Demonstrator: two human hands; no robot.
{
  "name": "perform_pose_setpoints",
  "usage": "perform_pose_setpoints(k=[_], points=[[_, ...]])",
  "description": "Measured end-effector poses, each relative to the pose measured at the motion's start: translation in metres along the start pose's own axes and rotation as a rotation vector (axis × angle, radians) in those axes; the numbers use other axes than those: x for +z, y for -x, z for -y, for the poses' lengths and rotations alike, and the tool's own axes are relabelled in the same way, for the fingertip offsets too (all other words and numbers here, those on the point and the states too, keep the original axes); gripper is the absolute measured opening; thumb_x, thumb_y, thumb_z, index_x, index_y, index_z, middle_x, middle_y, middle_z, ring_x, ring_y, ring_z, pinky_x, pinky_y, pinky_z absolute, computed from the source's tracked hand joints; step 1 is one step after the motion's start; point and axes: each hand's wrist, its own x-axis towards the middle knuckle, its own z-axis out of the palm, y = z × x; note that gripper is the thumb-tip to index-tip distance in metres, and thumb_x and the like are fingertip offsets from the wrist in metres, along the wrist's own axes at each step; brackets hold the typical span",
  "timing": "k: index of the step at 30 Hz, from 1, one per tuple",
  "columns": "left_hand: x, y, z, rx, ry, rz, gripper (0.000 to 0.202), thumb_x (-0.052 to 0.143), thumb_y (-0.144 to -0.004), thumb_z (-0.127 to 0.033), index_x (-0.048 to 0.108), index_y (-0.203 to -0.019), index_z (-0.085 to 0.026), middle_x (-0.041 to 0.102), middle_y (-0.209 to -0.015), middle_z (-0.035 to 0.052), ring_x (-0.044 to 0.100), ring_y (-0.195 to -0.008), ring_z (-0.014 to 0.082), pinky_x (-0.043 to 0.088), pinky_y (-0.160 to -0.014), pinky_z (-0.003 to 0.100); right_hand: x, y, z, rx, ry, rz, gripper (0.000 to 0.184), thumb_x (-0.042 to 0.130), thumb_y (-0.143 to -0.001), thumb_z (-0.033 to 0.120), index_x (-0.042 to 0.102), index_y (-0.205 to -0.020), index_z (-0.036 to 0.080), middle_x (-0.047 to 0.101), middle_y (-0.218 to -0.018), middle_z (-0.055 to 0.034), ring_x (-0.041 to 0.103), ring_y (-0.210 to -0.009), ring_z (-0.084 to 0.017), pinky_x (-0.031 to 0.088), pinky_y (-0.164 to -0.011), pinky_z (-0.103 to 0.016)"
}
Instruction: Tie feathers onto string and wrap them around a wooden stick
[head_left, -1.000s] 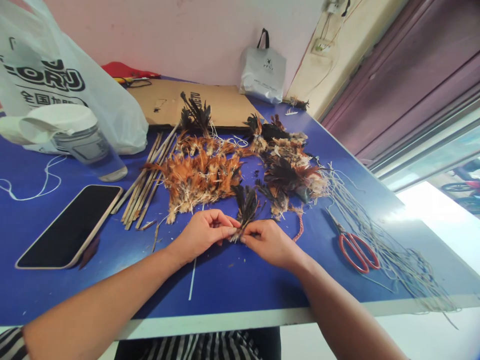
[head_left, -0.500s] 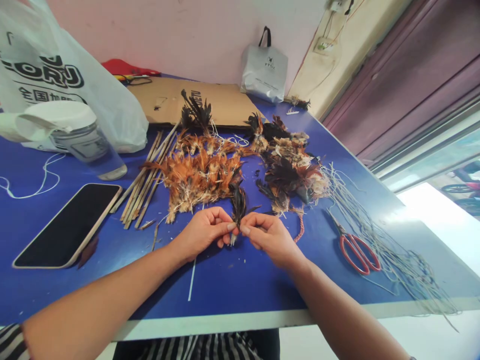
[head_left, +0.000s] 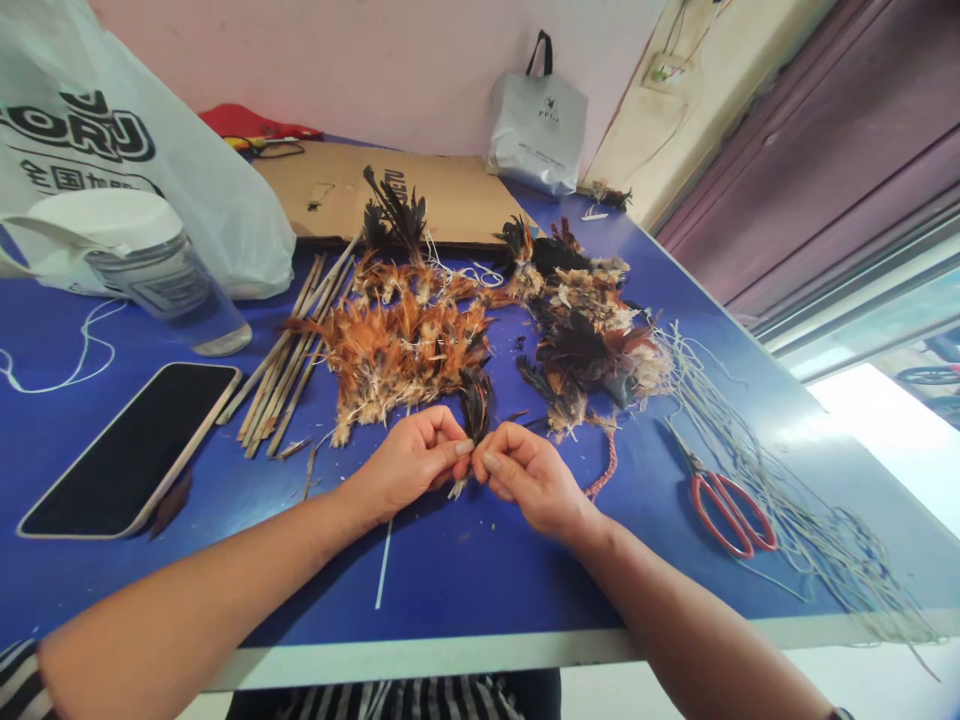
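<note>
tuft [head_left: 475,402]: small, dark feathers fanning up, pale quill ends below | pinched at its base by left hand [head_left: 409,462] and right hand [head_left: 526,478], fingertips closed on it | just over blue bench [head_left: 450,570] | orange feathers [head_left: 401,350] just behind

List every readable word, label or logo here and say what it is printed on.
"ORJ", cut off at the left, in big black letters: white plastic bag.
"全国加", then hidden, below it: same bag.
Small logo on the grey bag: too small to read.
Bottle label: blurred.
Black print on the cardboard: partly hidden by feathers, unreadable.
</note>
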Motion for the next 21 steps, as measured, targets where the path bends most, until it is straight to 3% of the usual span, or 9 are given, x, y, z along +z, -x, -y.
perform_pose_setpoints(k=[6, 11, 14, 17, 21], points=[[-0.001, -0.001, 0.004, 0.055, -0.145, -0.039, 0.024, 0.062, -0.073, -0.033, 0.048, -0.066, -0.016, 0.054, -0.051, -0.0030, 0.044, -0.046, 0.0065, 0.029, -0.046, 0.019, -0.002, 0.002, 0.001, 0.015, 0.251, 0.000, 0.023, 0.047, -0.087, 0.034, 0.049, -0.073, 0.017, 0.053, -0.071, -0.0001, 0.039, -0.054, -0.007, 0.033, -0.050, -0.020], [-0.001, -0.001, 0.007, 0.049, -0.150, -0.020, 0.021, 0.061, -0.074, -0.030, 0.046, -0.068, -0.016, 0.054, -0.051, -0.0036, 0.044, -0.045, 0.0061, 0.032, -0.045, 0.018, -0.001, 0.000, -0.001, 0.054, 0.176, -0.006, 0.022, 0.049, -0.086, 0.034, 0.049, -0.073, 0.016, 0.053, -0.066, 0.0020, 0.039, -0.049, -0.005, 0.033, -0.048, -0.019], [-0.003, 0.002, 0.005, 0.045, -0.155, -0.030, 0.021, 0.059, -0.076, -0.034, 0.048, -0.075, -0.016, 0.057, -0.057, -0.0025, 0.048, -0.044, 0.0073, 0.034, -0.041, 0.018, -0.004, -0.002, 0.000, 0.122, 0.084, 0.051, 0.023, 0.053, -0.083, 0.036, 0.053, -0.075, 0.014, 0.057, -0.063, 0.0008, 0.048, -0.051, -0.007, 0.039, -0.051, -0.021], [-0.009, 0.010, -0.002, 0.068, -0.250, -0.150, 0.025, 0.057, -0.076, -0.039, 0.052, -0.086, -0.016, 0.058, -0.062, -0.0015, 0.052, -0.048, 0.0098, 0.038, -0.042, 0.020, -0.008, -0.003, 0.005, 0.121, 0.063, 0.071, 0.026, 0.058, -0.079, 0.037, 0.060, -0.078, 0.011, 0.065, -0.073, -0.0048, 0.054, -0.054, -0.008, 0.044, -0.054, -0.022], [-0.016, 0.021, -0.010, 0.209, -0.636, -0.349, 0.023, 0.054, -0.079, -0.039, 0.060, -0.082, -0.017, 0.056, -0.060, -0.0004, 0.052, -0.052, 0.0118, 0.039, -0.049, 0.023, -0.011, 0.000, 0.012, 0.120, 0.143, 0.074, 0.031, 0.057, -0.078, 0.039, 0.065, -0.083, 0.010, 0.067, -0.090, -0.0099, 0.053, -0.048, -0.006, 0.042, -0.045, -0.020]])
